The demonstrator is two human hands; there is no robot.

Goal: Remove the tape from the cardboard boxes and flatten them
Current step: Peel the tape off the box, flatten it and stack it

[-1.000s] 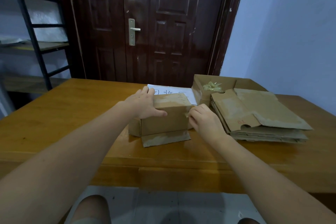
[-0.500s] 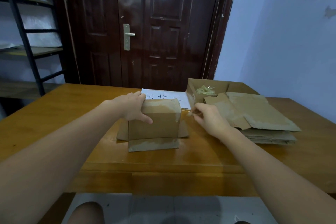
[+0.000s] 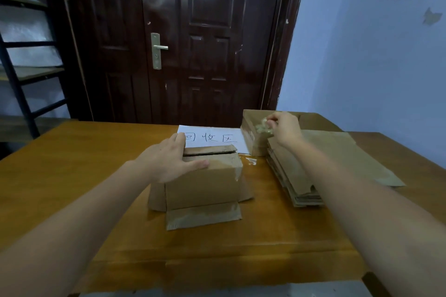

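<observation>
Our left hand (image 3: 169, 159) lies flat on the box (image 3: 205, 183), nearer than our right hand (image 3: 283, 128), which pinches tape (image 3: 263, 128) at two o'clock.

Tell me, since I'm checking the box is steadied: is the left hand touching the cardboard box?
Touching. The head view shows the left hand resting on the cardboard box, thumb across its top.

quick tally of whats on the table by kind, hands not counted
Standing cardboard box: 1
Open box holding wadded tape: 1
Stack of flattened boxes: 1 (sheet count not readable)
White paper sign: 1
Tape scrap on the table: 1
Total: 5
</observation>
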